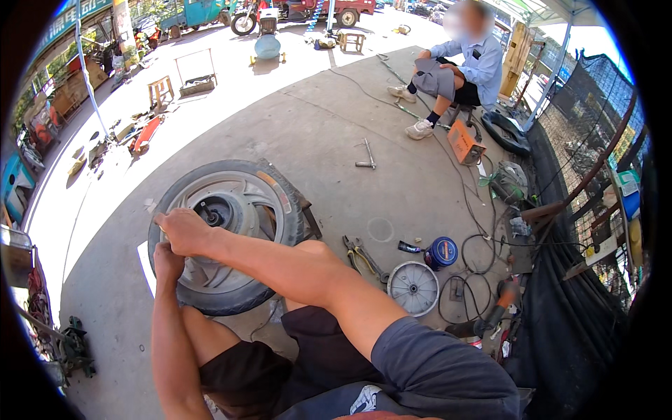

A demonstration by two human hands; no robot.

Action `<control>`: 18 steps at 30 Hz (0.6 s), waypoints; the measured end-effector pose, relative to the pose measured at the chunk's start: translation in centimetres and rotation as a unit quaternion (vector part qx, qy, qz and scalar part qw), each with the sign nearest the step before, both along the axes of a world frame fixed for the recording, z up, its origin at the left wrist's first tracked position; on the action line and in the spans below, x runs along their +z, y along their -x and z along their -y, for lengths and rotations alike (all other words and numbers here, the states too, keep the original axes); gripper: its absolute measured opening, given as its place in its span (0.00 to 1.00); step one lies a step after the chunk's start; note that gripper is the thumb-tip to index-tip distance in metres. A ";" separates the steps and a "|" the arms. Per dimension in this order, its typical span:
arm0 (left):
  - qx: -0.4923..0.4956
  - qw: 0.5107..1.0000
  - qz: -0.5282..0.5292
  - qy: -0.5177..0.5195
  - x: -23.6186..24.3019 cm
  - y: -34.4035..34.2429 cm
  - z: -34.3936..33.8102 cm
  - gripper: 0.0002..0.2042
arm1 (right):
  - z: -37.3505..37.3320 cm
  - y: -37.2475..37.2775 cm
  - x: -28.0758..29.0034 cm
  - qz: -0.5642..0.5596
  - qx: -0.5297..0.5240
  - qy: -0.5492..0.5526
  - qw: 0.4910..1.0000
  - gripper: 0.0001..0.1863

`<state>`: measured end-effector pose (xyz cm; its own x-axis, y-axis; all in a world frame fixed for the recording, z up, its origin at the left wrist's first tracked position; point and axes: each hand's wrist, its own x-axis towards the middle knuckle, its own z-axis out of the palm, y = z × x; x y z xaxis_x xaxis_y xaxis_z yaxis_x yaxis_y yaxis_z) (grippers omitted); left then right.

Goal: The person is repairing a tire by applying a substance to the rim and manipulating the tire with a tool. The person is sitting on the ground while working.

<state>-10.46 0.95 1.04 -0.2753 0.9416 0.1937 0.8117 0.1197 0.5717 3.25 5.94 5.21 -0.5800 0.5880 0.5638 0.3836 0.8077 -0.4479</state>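
A motor wheel with a black tyre (285, 203) and a grey spoked rim (241, 190) lies tilted in front of my knees. Its axle stub (213, 218) sticks up from the dark hub. At the wheel's left edge, my right hand (185, 232) is closed like a fist, with the forearm crossing over the wheel. Just below it, closed too, is my left hand (168, 262). Whatever the fingers of either hand grip is hidden. A dark metal support (308, 213) shows beyond the tyre's right side.
Pliers (362, 256), a grey round wheel cover (413, 288), a blue tub (441, 252) and an angle grinder (490, 311) lie to the right. Cables (483, 231) run to an orange welder (466, 142). A T-shaped tool (367, 155) lies ahead. A person (462, 66) sits beyond.
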 end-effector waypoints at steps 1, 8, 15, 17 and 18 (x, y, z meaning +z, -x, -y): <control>0.000 1.000 0.002 0.004 -0.1 0.1 -0.1 0.11 | -0.1 0.1 0.0 0.004 -0.004 0.007 1.000 0.15; -0.034 0.998 0.042 -0.017 -0.2 -0.2 -0.3 0.12 | 0.3 -0.1 0.6 0.009 -0.034 0.021 0.999 0.14; 0.011 0.999 -0.024 -0.024 -1.6 1.0 -0.5 0.13 | 0.1 -0.1 0.5 0.029 -0.002 0.009 1.000 0.14; -0.007 1.000 0.016 0.004 -0.1 -0.1 -0.2 0.13 | -0.1 -0.1 0.3 0.006 -0.035 0.028 0.999 0.14; -0.016 0.999 0.037 0.019 0.3 -0.5 -0.2 0.14 | -0.3 -0.1 0.1 -0.005 -0.052 0.038 0.998 0.14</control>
<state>-10.00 1.12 1.33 -0.2565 0.9565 0.1391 0.7718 0.1161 0.6252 3.33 6.20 5.33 -0.5078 0.6862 0.5208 0.4592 0.7271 -0.5103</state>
